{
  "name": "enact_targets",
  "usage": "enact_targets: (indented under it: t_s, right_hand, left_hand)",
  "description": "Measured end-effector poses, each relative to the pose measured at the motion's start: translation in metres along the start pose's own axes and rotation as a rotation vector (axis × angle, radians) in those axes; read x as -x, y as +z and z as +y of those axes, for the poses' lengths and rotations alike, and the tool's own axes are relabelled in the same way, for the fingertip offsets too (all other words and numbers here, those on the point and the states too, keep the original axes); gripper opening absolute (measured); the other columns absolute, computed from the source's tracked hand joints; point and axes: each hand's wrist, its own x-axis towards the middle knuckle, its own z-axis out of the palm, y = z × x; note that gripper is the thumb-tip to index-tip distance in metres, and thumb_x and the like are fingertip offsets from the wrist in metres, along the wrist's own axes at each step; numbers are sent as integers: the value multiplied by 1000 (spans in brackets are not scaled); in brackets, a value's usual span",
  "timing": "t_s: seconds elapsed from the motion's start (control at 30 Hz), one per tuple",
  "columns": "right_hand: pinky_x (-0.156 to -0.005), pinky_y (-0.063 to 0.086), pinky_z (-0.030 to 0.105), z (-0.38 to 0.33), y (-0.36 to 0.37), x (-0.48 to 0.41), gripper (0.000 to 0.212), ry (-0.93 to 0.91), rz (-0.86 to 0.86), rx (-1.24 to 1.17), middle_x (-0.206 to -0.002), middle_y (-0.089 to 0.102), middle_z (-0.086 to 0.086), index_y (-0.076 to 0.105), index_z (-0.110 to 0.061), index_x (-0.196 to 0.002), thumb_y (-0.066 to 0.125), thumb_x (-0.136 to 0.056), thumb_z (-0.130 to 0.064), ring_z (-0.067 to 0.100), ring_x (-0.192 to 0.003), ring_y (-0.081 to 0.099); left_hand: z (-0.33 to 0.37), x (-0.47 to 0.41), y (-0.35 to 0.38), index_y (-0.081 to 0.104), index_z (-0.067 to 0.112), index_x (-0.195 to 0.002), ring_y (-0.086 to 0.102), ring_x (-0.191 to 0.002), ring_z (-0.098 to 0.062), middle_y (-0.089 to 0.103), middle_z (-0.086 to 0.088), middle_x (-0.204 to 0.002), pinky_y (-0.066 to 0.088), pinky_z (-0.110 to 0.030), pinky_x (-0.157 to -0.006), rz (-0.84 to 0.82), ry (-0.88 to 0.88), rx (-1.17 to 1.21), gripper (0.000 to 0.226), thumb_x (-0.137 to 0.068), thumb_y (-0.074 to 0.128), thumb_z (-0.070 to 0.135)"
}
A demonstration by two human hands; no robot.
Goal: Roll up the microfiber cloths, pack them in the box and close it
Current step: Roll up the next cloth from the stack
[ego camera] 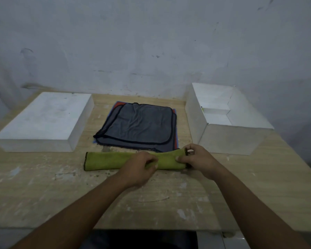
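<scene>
Worn wooden table (169, 200), surface scuffed and flecked with pale marks, set against a stained grey wall (151, 42). Green microfiber cloth (108, 160) lies near the middle of the table as a long narrow band running left to right, dark stitched hem visible at its left end. Left hand (142, 168) sits on the band's middle, fingers curled down and pinching the green fabric. Right hand (197, 159) grips the band's right end, thumb and fingers closed on the hem there. Just behind the green cloth, a flat stack of cloths: grey cloth (140, 123) with dark trim on top, slivers of red cloth (118, 105) and blue cloth (176, 114) showing at the stack's edges beneath it. The near edge of the stack is close to the green band; whether they touch cannot be told. White open box (228, 139) stands at the right of the table, open upward, a small green-yellow speck on its inner wall. White lid (43, 119), a shallow flat slab, rests on the table's left side, well apart from the box, with the stack between them.
</scene>
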Motion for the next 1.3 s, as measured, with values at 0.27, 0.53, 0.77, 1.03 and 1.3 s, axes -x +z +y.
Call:
enact_targets:
  t_s: [0.27,0.53,0.77,1.03,1.3]
  right_hand:
    - [-61,61,44,-7,-15,14,36,-26,93,-29,-91,68,17,57,-4,-104,78,-75,-6,31,-73,70]
    - [-60,61,39,-20,1,19,31,-80,117,40,-90,67,14,58,-12,-104,76,-79,-19,28,-78,70]
    - [-63,54,26,-38,37,22,44,-79,-82,120,-101,71,0,48,-21,-122,69,-84,-26,15,-90,68]
    - [-74,56,36,-16,41,12,20,-67,90,136,-91,69,3,58,-19,-106,64,-88,-27,17,-83,67]
    - [-66,55,35,0,42,13,43,65,99,206,-96,68,8,54,-18,-101,76,-73,-43,22,-82,67]
  left_hand:
    - [22,-6,21,54,20,-134,57,-112,-10,60,6,-127,49,-28,-95,-142,30,95,52,-88,59,44]
    - [29,-10,22,66,17,-106,66,-94,-9,71,3,-101,53,-25,-87,0,-266,591,37,-93,51,48]
    - [15,-16,3,57,7,-116,68,-100,-29,67,-18,-111,58,-44,-86,15,-660,1114,73,-78,54,70]
    - [4,-8,4,53,12,-109,64,-84,-18,64,-7,-103,56,-28,-67,123,-497,580,41,-79,76,30]
    - [3,-9,8,50,15,-100,48,-84,-14,46,1,-94,43,-25,-71,219,-152,89,38,-76,78,21]
